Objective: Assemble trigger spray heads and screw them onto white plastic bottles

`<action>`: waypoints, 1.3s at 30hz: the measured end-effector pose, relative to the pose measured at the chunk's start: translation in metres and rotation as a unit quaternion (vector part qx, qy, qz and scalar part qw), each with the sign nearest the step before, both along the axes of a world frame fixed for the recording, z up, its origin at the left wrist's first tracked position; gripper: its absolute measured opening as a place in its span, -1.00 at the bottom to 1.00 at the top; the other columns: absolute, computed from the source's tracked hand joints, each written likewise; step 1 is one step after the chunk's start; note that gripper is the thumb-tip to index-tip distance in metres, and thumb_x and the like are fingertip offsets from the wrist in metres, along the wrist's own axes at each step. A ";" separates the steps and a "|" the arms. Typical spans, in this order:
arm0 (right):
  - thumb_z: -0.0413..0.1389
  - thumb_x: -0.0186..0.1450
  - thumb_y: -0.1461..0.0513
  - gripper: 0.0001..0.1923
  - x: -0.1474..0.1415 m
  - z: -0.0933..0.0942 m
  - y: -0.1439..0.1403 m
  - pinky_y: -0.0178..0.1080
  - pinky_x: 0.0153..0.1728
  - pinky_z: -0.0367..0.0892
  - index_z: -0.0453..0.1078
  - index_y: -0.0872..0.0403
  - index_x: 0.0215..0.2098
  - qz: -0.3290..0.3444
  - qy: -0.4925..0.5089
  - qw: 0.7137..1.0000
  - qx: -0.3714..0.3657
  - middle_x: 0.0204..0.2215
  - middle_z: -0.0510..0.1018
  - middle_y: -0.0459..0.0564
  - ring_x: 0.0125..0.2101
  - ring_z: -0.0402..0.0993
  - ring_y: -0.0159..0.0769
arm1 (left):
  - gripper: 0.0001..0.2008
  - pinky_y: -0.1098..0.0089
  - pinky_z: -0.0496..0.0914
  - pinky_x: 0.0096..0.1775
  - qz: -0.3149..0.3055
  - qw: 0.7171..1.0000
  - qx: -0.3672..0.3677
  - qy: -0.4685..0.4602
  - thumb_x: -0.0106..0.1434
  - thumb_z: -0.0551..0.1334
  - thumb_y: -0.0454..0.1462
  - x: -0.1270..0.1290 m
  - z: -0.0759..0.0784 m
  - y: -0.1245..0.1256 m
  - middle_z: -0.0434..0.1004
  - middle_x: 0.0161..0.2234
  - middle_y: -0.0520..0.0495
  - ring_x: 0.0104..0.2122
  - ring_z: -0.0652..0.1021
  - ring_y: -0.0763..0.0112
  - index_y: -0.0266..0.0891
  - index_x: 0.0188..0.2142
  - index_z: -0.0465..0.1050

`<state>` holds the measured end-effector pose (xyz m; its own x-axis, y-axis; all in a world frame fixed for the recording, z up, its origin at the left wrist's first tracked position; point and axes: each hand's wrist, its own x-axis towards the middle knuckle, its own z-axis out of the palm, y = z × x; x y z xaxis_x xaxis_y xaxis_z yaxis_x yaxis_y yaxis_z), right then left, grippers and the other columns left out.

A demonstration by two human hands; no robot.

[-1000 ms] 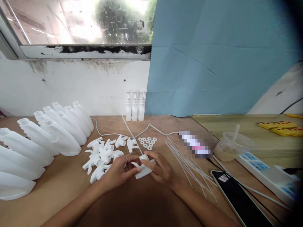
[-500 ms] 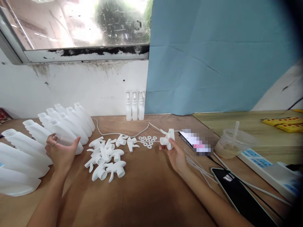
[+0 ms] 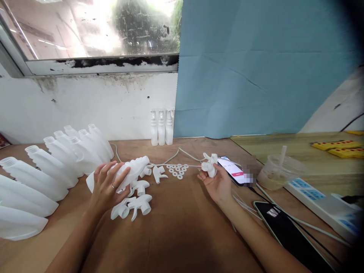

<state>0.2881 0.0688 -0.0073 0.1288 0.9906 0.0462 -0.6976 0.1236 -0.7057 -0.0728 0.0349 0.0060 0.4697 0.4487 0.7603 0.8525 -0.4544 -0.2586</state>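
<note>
Head view: the left hand, left of centre, is wrapped around a white bottle, which is held on its side above the table with its threaded neck pointing right. Half a second ago this hand was open against the row of bottles; a bottle has since been lifted out of that row and carried toward the middle. The right hand, right of centre, is curled palm-up around a white trigger sprayer head, from which a thin dip tube runs leftward toward the bottle's neck. That hand has stayed about where it was, the sprayer being kept in its grasp. As a judgement, bottle and sprayer are being brought to face each other, though they are well apart as yet.

Under the bottle a heap of loose sprayer heads is seen, and just beyond it a cluster of small white washers. The remaining bottles lie in a row at the left edge. Three finished spray bottles stand upright against the wall at centre. At the right a phone, spare tubes, a dark tablet, a clear cup and a power strip are laid out.
</note>
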 end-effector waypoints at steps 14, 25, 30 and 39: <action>0.15 0.12 0.16 -0.86 -0.002 -0.008 0.002 -0.28 -0.59 0.20 0.37 0.05 -0.40 -0.002 -0.061 0.998 -0.003 -0.52 0.52 -0.11 -0.68 0.18 -0.44 | -0.34 -0.06 0.11 0.14 -0.044 0.998 -0.045 0.023 0.12 0.28 -0.28 -0.001 -0.002 -0.002 0.36 0.09 -0.18 0.11 0.33 0.04 -0.04 0.21 0.14; 0.14 0.06 0.17 -0.86 0.013 -0.004 0.007 -0.27 -0.62 0.22 0.36 0.02 -0.40 -0.062 -0.023 0.998 -0.006 -0.55 0.56 -0.11 -0.72 0.18 -0.43 | -0.36 -0.06 0.13 0.12 -0.033 0.998 -0.045 0.039 0.12 0.28 -0.28 -0.006 -0.004 0.000 0.35 0.09 -0.21 0.11 0.32 0.03 -0.07 0.19 0.15; 0.14 0.06 0.18 -0.87 0.013 -0.006 0.007 -0.29 -0.62 0.22 0.36 0.04 -0.41 -0.061 -0.028 0.998 0.001 -0.56 0.56 -0.12 -0.73 0.17 -0.45 | -0.38 -0.09 0.13 0.12 -0.051 0.997 -0.043 0.032 0.11 0.29 -0.28 -0.004 -0.006 0.001 0.36 0.08 -0.22 0.09 0.34 0.01 -0.11 0.17 0.20; 0.27 0.09 0.17 -0.78 -0.014 -0.007 -0.007 -0.30 -0.53 0.27 0.46 0.10 -0.31 0.055 -0.127 0.990 0.009 -0.37 0.59 0.00 -0.51 0.42 -0.34 | -0.41 -0.16 0.14 0.10 -0.106 0.991 -0.052 0.060 0.13 0.29 -0.29 0.016 0.001 -0.007 0.33 0.11 -0.25 0.11 0.31 -0.04 -0.14 0.16 0.23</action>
